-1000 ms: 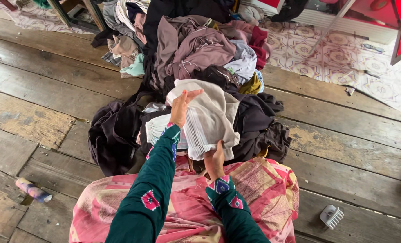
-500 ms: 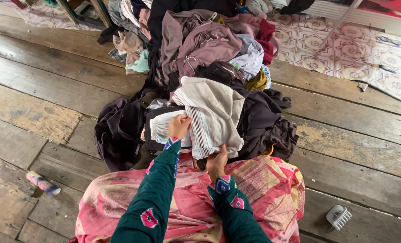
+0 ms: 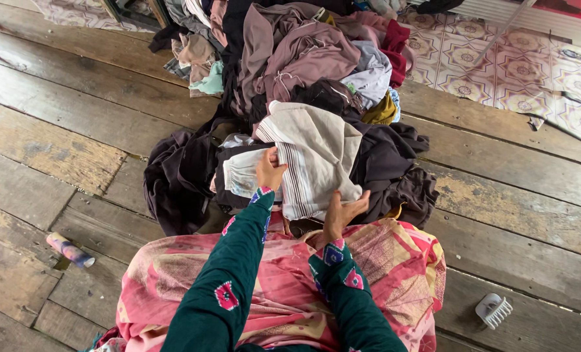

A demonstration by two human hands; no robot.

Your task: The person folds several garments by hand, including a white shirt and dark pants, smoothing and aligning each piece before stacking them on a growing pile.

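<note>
Beige cloth [image 3: 316,153] with thin dark stripes along one edge lies on top of a heap of dark clothes [image 3: 381,163], just in front of the person's lap, which is covered by a pink patterned skirt [image 3: 277,287]. Behind it rises a bigger pile of mauve, grey and maroon garments [image 3: 303,58]. A small light cloth [image 3: 241,173] sits just left of the beige one, half under it. All of this rests on a worn wooden plank floor [image 3: 62,150]; a small patterned tube [image 3: 70,250] lies on the boards to the left, and a white plastic brush [image 3: 493,310] to the right, both well apart from the pile.

The left hand [image 3: 269,171] is closed, pinching the beige cloth's left edge. The right hand [image 3: 342,212] is open with fingers spread, palm pressed against the cloth's lower edge.
</note>
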